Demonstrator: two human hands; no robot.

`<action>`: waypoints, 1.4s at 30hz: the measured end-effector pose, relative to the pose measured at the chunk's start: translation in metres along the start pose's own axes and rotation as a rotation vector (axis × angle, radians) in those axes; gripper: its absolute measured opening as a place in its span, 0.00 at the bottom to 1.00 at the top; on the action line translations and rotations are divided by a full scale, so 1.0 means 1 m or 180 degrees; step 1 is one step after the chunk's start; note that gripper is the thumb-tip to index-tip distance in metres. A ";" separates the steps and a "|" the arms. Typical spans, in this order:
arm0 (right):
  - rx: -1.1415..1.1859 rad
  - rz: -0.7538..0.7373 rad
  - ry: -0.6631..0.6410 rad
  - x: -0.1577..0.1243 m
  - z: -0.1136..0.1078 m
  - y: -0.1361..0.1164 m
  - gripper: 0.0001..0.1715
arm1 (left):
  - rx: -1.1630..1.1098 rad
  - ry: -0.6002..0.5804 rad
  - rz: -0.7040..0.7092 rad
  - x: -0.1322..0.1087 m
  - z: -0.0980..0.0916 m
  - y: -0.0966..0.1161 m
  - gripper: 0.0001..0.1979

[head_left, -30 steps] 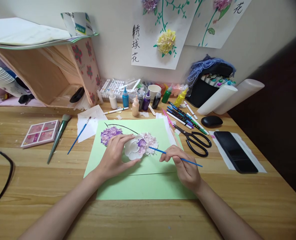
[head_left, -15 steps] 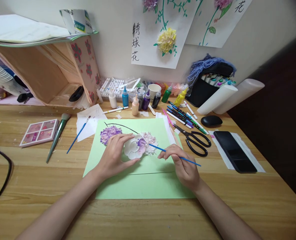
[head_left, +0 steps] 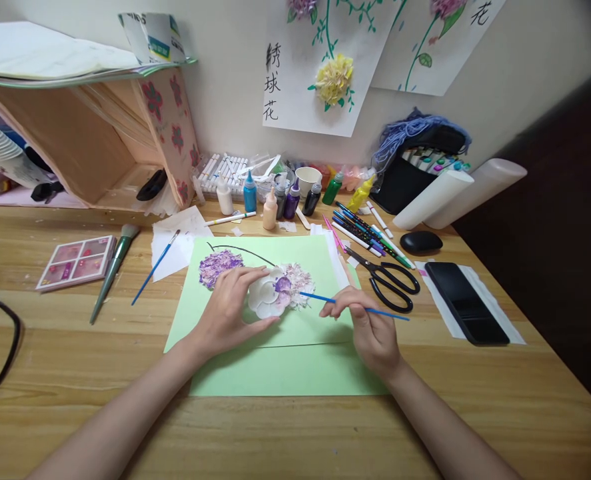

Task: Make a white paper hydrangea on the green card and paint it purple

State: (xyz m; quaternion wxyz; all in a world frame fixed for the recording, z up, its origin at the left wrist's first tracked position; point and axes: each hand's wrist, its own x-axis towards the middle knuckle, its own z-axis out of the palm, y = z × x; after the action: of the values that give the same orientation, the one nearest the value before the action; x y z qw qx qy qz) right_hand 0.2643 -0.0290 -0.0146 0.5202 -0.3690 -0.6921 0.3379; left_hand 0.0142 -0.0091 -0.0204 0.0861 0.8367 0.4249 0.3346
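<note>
My left hand (head_left: pixel 229 307) holds the left edge of a white flower-shaped palette (head_left: pixel 264 301), fingers above and thumb below; purple paint is in its wells. In my right hand (head_left: pixel 368 327) is a thin blue paintbrush (head_left: pixel 320 297), its tip at the lower right part of a pale pink-white textured flower (head_left: pixel 301 277). The palette overlaps that flower's left side. Farther left on the green paper (head_left: pixel 285 373) sits a purple textured flower (head_left: pixel 218 267), with a dark curved stem line drawn above it.
Black-handled scissors (head_left: pixel 392 283), pens (head_left: pixel 358 230) and a phone (head_left: pixel 465 300) lie at the right. Paint bottles (head_left: pixel 270 210) stand behind the paper. A second blue brush (head_left: pixel 158 267), a large green brush (head_left: pixel 112 277) and a pink case (head_left: pixel 78 263) are at the left.
My right hand and the brush have shifted slightly right, and the brush's back end has swung up a little. My left hand keeps its hold on the palette.
</note>
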 end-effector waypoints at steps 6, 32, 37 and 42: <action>0.0259 0.0693 0.0738 0.006 0.003 -0.002 0.22 | -0.0032 0.0018 0.0009 0.000 0.000 -0.001 0.33; 0.0718 0.0827 0.0842 0.010 0.000 -0.002 0.20 | -0.0021 0.0057 0.0033 0.000 0.000 -0.001 0.34; 0.0635 0.0807 0.0687 0.008 -0.001 -0.001 0.21 | -0.0018 0.0050 0.0043 0.000 0.000 -0.001 0.34; 0.0604 0.0707 0.0541 0.006 -0.002 -0.001 0.20 | -0.0017 0.0040 0.0054 0.001 -0.001 -0.001 0.33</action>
State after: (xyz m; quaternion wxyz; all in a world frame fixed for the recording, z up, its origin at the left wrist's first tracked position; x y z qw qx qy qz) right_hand 0.2649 -0.0247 -0.0105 0.5688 -0.4198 -0.5656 0.4246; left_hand 0.0133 -0.0077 -0.0202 0.0828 0.8379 0.4175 0.3416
